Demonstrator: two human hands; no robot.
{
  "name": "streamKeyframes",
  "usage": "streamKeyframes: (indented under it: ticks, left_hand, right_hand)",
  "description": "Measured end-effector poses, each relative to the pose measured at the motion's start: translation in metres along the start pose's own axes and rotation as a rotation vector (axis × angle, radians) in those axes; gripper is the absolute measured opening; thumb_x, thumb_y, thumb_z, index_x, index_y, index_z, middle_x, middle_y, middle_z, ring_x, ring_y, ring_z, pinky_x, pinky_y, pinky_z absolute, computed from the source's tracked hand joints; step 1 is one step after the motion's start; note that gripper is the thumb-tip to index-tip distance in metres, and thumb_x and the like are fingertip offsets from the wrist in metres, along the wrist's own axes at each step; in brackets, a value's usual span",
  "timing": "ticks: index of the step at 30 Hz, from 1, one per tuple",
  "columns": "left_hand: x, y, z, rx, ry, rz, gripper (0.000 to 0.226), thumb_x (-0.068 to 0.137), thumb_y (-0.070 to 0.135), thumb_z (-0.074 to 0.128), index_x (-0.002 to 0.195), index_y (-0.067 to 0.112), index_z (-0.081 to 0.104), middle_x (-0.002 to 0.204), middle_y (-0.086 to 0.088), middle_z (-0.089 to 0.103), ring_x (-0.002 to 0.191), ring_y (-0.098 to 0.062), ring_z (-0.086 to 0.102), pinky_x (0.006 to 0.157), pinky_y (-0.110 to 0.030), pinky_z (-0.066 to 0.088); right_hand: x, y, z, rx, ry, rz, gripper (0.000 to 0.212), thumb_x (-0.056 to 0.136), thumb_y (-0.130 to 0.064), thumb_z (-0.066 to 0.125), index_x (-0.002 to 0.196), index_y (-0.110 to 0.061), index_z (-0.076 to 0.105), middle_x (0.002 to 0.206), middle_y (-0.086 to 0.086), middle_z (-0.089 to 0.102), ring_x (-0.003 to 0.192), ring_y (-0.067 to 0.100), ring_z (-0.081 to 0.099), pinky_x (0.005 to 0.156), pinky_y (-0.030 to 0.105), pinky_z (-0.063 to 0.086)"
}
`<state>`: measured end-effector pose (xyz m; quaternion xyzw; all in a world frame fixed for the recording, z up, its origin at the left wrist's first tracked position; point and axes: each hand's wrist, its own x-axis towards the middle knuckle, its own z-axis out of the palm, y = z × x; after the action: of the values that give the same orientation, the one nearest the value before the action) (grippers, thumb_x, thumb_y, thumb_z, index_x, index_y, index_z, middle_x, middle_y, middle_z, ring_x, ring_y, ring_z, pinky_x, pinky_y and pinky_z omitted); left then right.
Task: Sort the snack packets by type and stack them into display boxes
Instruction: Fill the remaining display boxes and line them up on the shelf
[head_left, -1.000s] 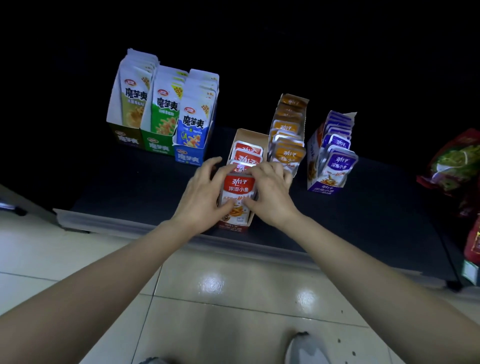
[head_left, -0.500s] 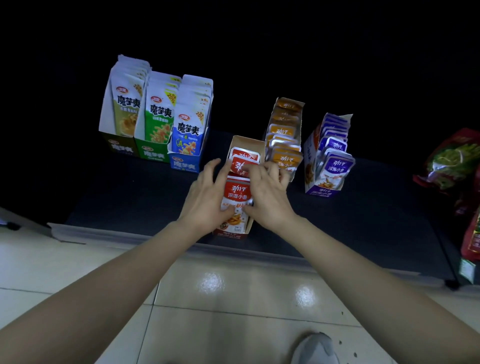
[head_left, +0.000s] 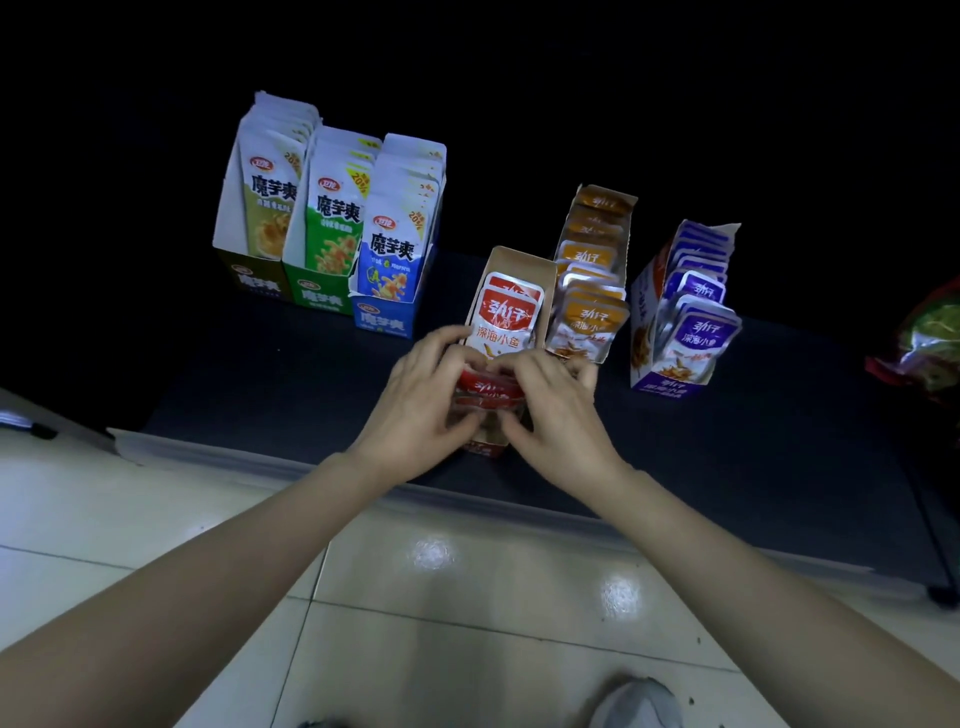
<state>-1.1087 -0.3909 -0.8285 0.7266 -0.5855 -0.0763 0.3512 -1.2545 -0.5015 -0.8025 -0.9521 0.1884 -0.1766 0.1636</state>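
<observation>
Head view, centre of frame: my left hand (head_left: 415, 395) and right hand (head_left: 556, 410), fingers of both curled round a small bunch of red packets (head_left: 488, 389), gripped from either side at the near end of the red box (head_left: 511, 260). I judge the two-sided hold is there to keep the slippery foil bunch squared as it seats in the narrow box. Just behind the bunch, an upright packet (head_left: 506, 317) of the same red kind leans on the back wall, face forward, so the row reads from the front. Right of it, touching, the orange box (head_left: 592, 312), packets ranked in a stepped file; further right and apart, the purple box (head_left: 691, 332), filled likewise. Upper left of frame: olive box (head_left: 260, 218), green box (head_left: 332, 228) and blue box (head_left: 395, 260), tall, side by side, each holding one colour. All stand on a dark shelf (head_left: 260, 374). Right edge: a loose bag (head_left: 930, 338), contents unclear. Bottom: tiled floor (head_left: 467, 597). Sorting looks nearly complete.
</observation>
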Motion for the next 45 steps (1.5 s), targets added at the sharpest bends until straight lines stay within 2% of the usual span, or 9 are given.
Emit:
streamKeyframes:
  ticks: [5,10,17,26,30,34,37,40,45]
  left_hand:
    - [0.016,-0.001,-0.005,-0.15,0.019,-0.18,0.064,0.076,0.05,0.063,0.129,0.019,0.046,0.126,0.002,0.047,0.121,-0.009,0.039,0.102,-0.034,0.034]
    - [0.022,-0.002,0.001,-0.063,0.01,-0.17,0.069,0.077,0.022,0.076,0.137,0.011,0.041,0.127,-0.005,0.047,0.127,-0.015,0.034,0.108,-0.042,0.033]
    - [0.023,-0.006,0.004,0.006,0.008,-0.111,0.073,0.078,0.021,0.076,0.139,0.009,0.038,0.128,-0.008,0.046,0.128,-0.016,0.029,0.109,-0.04,0.031]
    - [0.02,-0.012,0.003,0.026,0.041,0.004,0.063,0.076,0.027,0.069,0.13,0.006,0.044,0.136,-0.007,0.044,0.127,-0.022,0.038,0.107,-0.043,0.035]
    - [0.015,-0.01,0.004,-0.065,0.021,0.038,0.069,0.074,0.026,0.068,0.134,0.011,0.036,0.148,-0.001,0.037,0.137,-0.02,0.033,0.112,-0.038,0.028]
    - [0.01,-0.011,0.004,-0.154,-0.035,-0.019,0.087,0.072,0.031,0.072,0.142,0.022,0.021,0.137,0.001,0.044,0.131,0.003,0.026,0.114,-0.03,0.023]
    - [0.008,-0.012,0.001,-0.161,-0.057,-0.042,0.084,0.074,0.041,0.063,0.146,0.02,0.025,0.128,0.014,0.036,0.132,-0.002,0.027,0.114,-0.028,0.021]
    - [0.009,-0.011,0.0,-0.147,-0.08,-0.023,0.063,0.078,0.037,0.065,0.134,0.016,0.046,0.12,0.022,0.037,0.135,-0.005,0.022,0.113,-0.042,0.027]
    - [0.006,-0.014,0.002,-0.227,-0.104,-0.068,0.053,0.081,0.023,0.073,0.127,0.017,0.047,0.138,0.011,0.039,0.143,-0.002,0.018,0.115,-0.034,0.025]
  right_hand:
    - [0.016,0.006,-0.006,0.206,-0.022,0.172,0.044,0.089,-0.024,0.065,0.128,-0.017,0.047,0.121,-0.007,0.059,0.107,0.003,0.046,0.093,0.03,0.026]
    - [0.024,0.013,-0.006,0.097,-0.03,0.154,0.053,0.086,-0.038,0.046,0.133,-0.016,0.047,0.127,-0.001,0.053,0.124,0.015,0.04,0.096,0.027,0.019]
    - [0.049,0.02,-0.004,0.005,-0.035,0.213,0.062,0.093,-0.038,0.017,0.15,-0.016,0.029,0.154,0.0,0.035,0.143,0.013,0.006,0.102,0.023,0.004]
    - [0.046,0.017,0.002,-0.09,0.02,0.134,0.051,0.098,-0.038,0.024,0.117,-0.015,0.066,0.108,-0.001,0.056,0.115,0.02,0.034,0.089,0.027,0.013]
    - [0.029,0.012,-0.003,0.088,-0.055,0.13,0.049,0.098,-0.046,0.025,0.121,-0.02,0.06,0.113,-0.009,0.058,0.118,0.011,0.038,0.095,0.029,0.015]
    - [0.015,0.012,-0.006,0.163,-0.105,0.099,0.05,0.098,-0.049,0.03,0.135,-0.02,0.049,0.122,-0.009,0.054,0.116,-0.004,0.029,0.1,0.029,0.014]
    - [0.02,0.026,-0.009,0.13,-0.036,0.139,0.055,0.098,-0.051,0.025,0.136,-0.021,0.05,0.138,-0.005,0.05,0.133,0.004,0.03,0.104,0.023,0.009]
    - [0.029,0.035,-0.011,0.09,-0.05,0.193,0.06,0.098,-0.053,0.019,0.145,-0.023,0.043,0.155,-0.007,0.034,0.146,0.007,0.013,0.11,0.022,0.001]
    - [0.031,0.029,0.001,0.286,-0.219,0.219,0.054,0.103,-0.048,0.024,0.15,-0.024,0.036,0.161,-0.008,0.018,0.145,0.0,-0.018,0.119,0.036,-0.004]
